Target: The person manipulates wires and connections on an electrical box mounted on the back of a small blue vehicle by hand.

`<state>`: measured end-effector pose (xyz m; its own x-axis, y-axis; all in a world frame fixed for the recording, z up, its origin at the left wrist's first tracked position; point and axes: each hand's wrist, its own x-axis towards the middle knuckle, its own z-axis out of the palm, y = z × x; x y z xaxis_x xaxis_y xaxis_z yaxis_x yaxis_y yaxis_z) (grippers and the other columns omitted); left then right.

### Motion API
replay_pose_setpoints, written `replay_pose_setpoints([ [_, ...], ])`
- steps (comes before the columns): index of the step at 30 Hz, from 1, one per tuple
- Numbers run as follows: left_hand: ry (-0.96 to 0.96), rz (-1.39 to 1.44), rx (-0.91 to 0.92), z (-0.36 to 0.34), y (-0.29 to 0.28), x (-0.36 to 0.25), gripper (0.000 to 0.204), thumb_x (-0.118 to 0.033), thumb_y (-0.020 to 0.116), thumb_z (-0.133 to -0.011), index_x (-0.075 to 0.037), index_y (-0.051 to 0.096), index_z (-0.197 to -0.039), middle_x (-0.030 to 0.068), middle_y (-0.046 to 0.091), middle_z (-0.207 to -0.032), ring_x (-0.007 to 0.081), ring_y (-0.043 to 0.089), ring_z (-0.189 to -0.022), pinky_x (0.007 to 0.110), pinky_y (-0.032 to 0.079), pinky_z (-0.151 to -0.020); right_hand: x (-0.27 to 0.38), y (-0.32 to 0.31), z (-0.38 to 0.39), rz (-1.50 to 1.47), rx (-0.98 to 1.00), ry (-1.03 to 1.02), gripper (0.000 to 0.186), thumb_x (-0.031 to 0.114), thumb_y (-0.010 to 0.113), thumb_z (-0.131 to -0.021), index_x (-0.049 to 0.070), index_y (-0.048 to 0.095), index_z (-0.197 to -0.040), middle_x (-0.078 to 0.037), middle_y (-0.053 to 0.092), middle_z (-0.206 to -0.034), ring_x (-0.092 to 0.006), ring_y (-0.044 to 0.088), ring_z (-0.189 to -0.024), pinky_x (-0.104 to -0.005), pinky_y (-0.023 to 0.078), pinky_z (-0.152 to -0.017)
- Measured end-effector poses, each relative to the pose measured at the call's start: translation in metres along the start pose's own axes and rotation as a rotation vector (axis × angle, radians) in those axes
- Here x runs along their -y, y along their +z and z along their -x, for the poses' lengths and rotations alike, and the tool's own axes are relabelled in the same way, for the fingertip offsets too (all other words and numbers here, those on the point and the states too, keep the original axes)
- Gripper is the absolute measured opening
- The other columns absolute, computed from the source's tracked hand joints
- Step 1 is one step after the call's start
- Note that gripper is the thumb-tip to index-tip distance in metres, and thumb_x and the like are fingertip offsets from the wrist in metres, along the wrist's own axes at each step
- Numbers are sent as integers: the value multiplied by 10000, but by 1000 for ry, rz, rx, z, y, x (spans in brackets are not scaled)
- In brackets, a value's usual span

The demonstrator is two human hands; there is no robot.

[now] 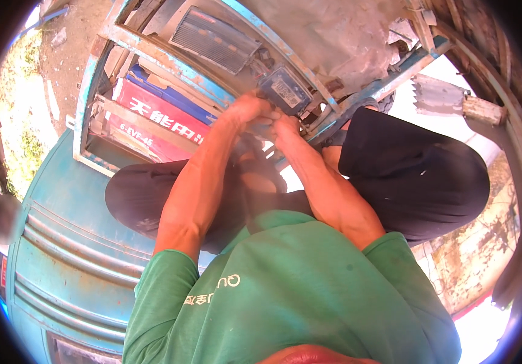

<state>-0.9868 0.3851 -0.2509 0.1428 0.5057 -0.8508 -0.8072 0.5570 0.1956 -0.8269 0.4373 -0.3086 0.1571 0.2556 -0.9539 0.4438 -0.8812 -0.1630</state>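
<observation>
My left hand (249, 110) and my right hand (286, 129) meet in front of me, fingers closed and nearly touching. Whatever they pinch between them is too small and hidden to make out. Just beyond my fingers lies a dark box with a pale label (286, 91). Past it, to the left, a finned grey metal unit (213, 40) sits inside a rusty blue-painted metal frame (173, 60). Some wires (264, 60) run between the finned unit and the dark box.
Left of my hands, a red battery (145, 118) with a blue top stands within the frame behind a crossbar. Teal sheet-metal bodywork (85, 206) spreads at the left. My bent knees flank the work, and a jagged metal blade with a wooden handle (440, 96) is at the right.
</observation>
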Motion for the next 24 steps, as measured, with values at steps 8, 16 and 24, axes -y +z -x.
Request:
replay_pose_setpoints([
  [8,-129,-83,-88,-17,-6,4,377,31,648,-880,57,606,-1253,150,704,-1124,284,760,-964,369,655,-784,13,0,24,20,-41,31,311,281,703,-1026,30,647,-852,-31,531,-628,-137,417,-429,-340,283,-382],
  [16,-152,-97,-82,-13,1,-6,296,31,619,-906,43,646,-1200,144,715,-1134,292,765,-973,404,653,-784,5,3,14,97,-132,-52,390,318,705,-1021,-40,661,-872,-81,584,-653,-167,489,-458,-374,345,-406],
  [24,-219,-126,-157,-15,6,-7,260,8,600,-932,17,669,-1182,138,737,-1127,260,765,-953,407,637,-777,-11,0,-9,76,-83,-70,415,332,697,-1020,-71,695,-921,-120,659,-725,-194,568,-533,-374,438,-475],
])
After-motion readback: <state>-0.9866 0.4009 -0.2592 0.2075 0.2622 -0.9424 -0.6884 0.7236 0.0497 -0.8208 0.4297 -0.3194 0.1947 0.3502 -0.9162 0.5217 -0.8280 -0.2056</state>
